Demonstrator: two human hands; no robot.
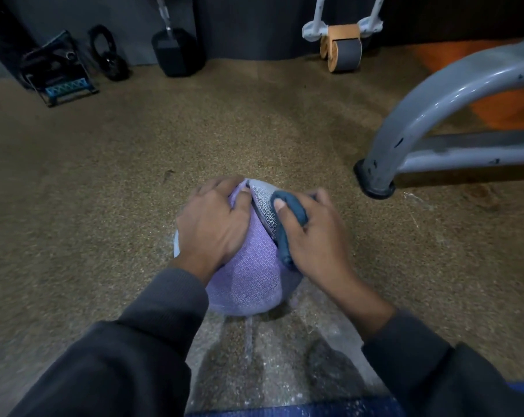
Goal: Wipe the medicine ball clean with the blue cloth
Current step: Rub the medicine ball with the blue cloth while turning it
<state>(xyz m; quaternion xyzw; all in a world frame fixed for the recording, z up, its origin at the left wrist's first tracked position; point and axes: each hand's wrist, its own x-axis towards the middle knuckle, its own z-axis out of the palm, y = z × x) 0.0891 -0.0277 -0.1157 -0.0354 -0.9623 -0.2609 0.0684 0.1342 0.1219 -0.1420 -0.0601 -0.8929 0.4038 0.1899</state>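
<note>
Both hands hide most of the top of the medicine ball [248, 281], which sits on the speckled floor [254, 130] near the person; the cloth's far end is covered by fingers. The left hand [214, 224] lies spread on the ball's left side, fingers relaxed and pressing. The right hand [311, 236] grips the bunched blue cloth [290, 215] against the ball's right side. A grey metal frame [435, 121] stands right; a dumbbell [176, 52] and roller [343, 51] lie far off.
</note>
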